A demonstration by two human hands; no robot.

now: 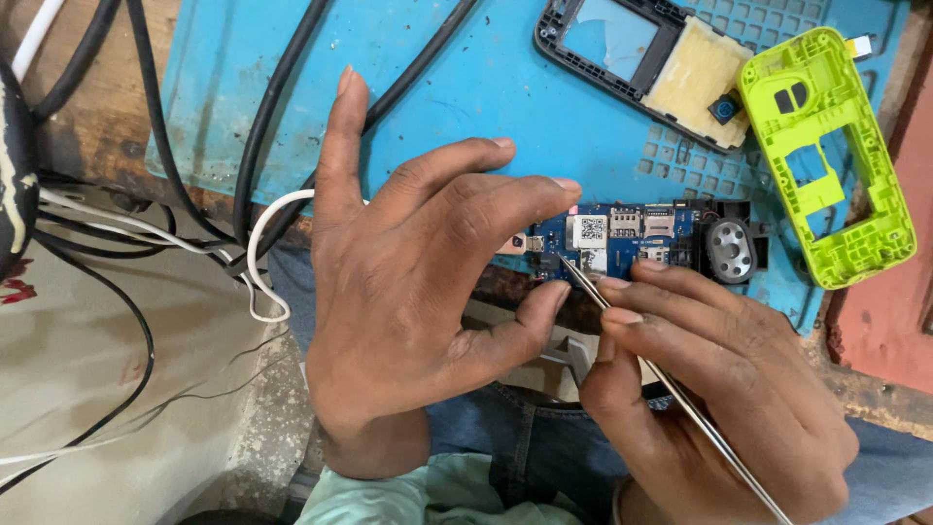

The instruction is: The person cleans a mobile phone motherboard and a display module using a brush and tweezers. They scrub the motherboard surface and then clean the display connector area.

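My left hand (403, 282) pinches the left end of a small blue circuit board (622, 238) between thumb and fingers, holding it over the near edge of a blue work mat (466, 78). A round grey speaker (731, 250) sits at the board's right end. My right hand (709, 389) grips thin metal tweezers (671, 389), whose tips touch the board's lower left part near a white-labelled chip.
A lime-green phone frame (831, 156) lies on the mat at the right, beside a black front housing (646, 58) with a yellowish pad. Black and white cables (258, 146) cross the left side. A reddish surface is at the far right.
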